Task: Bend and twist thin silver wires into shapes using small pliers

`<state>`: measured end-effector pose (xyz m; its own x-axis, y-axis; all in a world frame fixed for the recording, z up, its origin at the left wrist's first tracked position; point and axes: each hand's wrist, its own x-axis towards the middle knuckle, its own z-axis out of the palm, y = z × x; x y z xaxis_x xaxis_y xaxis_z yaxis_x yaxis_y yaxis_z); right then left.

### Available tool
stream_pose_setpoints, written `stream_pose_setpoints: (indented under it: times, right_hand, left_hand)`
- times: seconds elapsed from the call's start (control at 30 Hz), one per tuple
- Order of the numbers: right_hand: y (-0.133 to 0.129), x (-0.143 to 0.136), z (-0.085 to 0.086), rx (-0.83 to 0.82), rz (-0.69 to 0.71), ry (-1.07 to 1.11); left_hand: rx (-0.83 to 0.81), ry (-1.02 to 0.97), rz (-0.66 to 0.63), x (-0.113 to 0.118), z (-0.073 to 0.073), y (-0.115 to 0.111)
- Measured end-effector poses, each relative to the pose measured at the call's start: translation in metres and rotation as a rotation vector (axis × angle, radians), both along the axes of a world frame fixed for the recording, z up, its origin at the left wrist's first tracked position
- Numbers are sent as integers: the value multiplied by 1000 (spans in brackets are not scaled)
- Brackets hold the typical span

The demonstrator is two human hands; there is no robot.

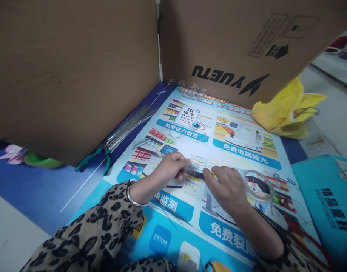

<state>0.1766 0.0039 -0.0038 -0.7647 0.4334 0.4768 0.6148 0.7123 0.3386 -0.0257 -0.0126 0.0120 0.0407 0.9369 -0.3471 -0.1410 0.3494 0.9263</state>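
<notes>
Where a printed poster [210,145] covers the middle of the blue surface [74,181], two cardboard panels [77,64] stand up along the far and left edges and meet at the far corner. Upside down on the right-hand panel, black lettering reads "YUETU". White captions on the poster include "免费视力检查" and "免费电脑验光", beside an eye chart and drawn shelves.

Over the poster, the right hand [225,185] has its fingers clamped around slim pliers [194,173], dark at the nose, with a bit of yellow showing at the grip. The left hand [173,166], below a silver bangle [133,198], has thumb and forefinger together at the tip of the nose; whatever lies between them is too small to tell. Both sleeves [105,226] are leopard-print.

Loose wires lie scattered around the hands, and a round clear ring [258,185] lies right of them. Green-handled pliers [101,153] touch a wire bundle [128,128] beside the left panel. Near the right edge are a crumpled yellow bag [285,109] and a teal box [326,204] marked "精品童鞋".
</notes>
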Motion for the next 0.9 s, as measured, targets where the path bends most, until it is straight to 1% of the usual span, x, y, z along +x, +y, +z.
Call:
stream_pose_setpoints:
  times: [0.13,0.27,0.43,0.53,0.63,0.7,0.77,0.9]
  right_hand:
    - [-1,0,0,-8,-7,-15]
    - [0,-1,0,-33,-14,-15]
    - [2,-3,-1,-100,-30,-32]
    - [3,-3,-3,-169,-36,-24]
    - [3,-3,-5,-261,-32,22]
    - [3,-2,-7,-329,-20,55]
    - [4,-2,-9,-390,-5,85]
    - [6,-2,-10,-499,0,125]
  left_hand:
    - [17,17,5,0,0,0]
    - [44,58,6,0,-4,1]
    - [165,144,-19,-2,-10,3]
    - [276,291,-53,-4,-9,1]
    - [438,544,-79,-7,-5,-2]
    - [545,678,-107,-8,-4,-3]
    - [616,760,-154,-9,-4,-3]
    - [651,817,-214,-10,-5,-4]
